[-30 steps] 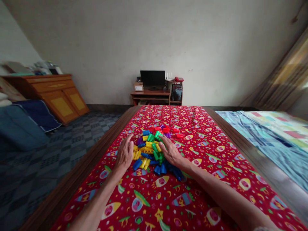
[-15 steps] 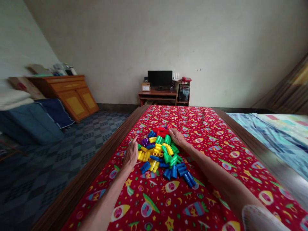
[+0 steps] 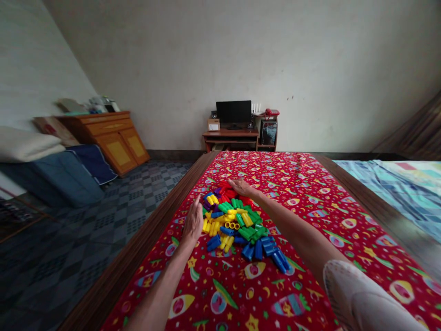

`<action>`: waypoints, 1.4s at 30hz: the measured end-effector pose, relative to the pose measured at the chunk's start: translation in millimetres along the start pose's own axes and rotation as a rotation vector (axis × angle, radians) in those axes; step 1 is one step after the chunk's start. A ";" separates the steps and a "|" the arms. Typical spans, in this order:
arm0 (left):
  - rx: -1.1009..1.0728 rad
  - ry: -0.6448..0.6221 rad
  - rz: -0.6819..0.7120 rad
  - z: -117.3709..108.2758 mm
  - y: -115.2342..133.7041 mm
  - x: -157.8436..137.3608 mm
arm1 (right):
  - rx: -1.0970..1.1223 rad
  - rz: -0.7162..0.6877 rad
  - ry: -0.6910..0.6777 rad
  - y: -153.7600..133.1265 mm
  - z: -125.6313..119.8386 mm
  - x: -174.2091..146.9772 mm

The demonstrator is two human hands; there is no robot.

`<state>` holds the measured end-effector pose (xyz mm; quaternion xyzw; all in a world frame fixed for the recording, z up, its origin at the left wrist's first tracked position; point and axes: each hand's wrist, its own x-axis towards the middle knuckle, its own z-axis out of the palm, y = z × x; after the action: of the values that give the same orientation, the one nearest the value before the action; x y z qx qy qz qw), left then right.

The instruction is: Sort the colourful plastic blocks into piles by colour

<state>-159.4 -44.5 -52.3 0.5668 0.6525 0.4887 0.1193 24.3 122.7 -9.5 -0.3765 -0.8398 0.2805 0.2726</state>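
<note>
A loose heap of plastic toy pieces shaped like joined tubes lies on a red patterned cloth [image 3: 282, 177]. Yellow pieces [image 3: 231, 225] fill its middle, green pieces [image 3: 253, 233] the right side, and blue pieces [image 3: 268, 248] the near right edge. My left hand [image 3: 193, 221] stands on edge along the heap's left side, fingers stretched out and nothing held. At the far side my right hand [image 3: 242, 187] reaches over the red pieces [image 3: 225, 191], fingers extended against them. Some purple pieces there are partly hidden behind yellow ones [image 3: 212, 199].
The cloth covers a long table with dark wooden edges [image 3: 174, 191]. Beyond it stands a desk with a monitor [image 3: 234, 112] and a red telephone [image 3: 272, 111]. A wooden cabinet [image 3: 113, 140] is at left; a bed with a pale blue cover [image 3: 372, 188] is at right.
My right hand has swept left across the far side, and red and purple pieces there have shifted. Yellow pieces have moved to the far left corner. My left hand stays beside the heap.
</note>
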 end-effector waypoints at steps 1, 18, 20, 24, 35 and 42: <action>-0.003 -0.002 -0.009 0.3 -0.1 1.1 | 0.001 -0.011 -0.046 -3.4 7.3 -1.3; 0.163 -0.328 0.083 -0.5 -3.7 70.3 | -0.160 -0.143 -0.301 -11.5 -55.1 -258.3; 0.140 -0.448 0.108 10.6 3.6 82.4 | -0.159 -0.130 -0.211 -12.4 -32.3 -262.8; 0.117 -0.644 0.171 23.6 25.7 82.9 | -0.057 -0.080 0.008 -21.1 11.8 -218.8; 0.135 -0.592 0.320 -24.3 83.9 5.6 | 0.193 -0.250 0.083 -61.6 18.7 -161.5; 0.372 -0.321 0.483 -54.6 84.7 -68.3 | 0.197 -0.239 -0.046 -35.1 -46.2 -165.1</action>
<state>-122.9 -140.6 13.0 0.7865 0.5503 0.2803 -0.0041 132.2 -14.2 5.5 -0.2388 -0.8530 0.3356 0.3205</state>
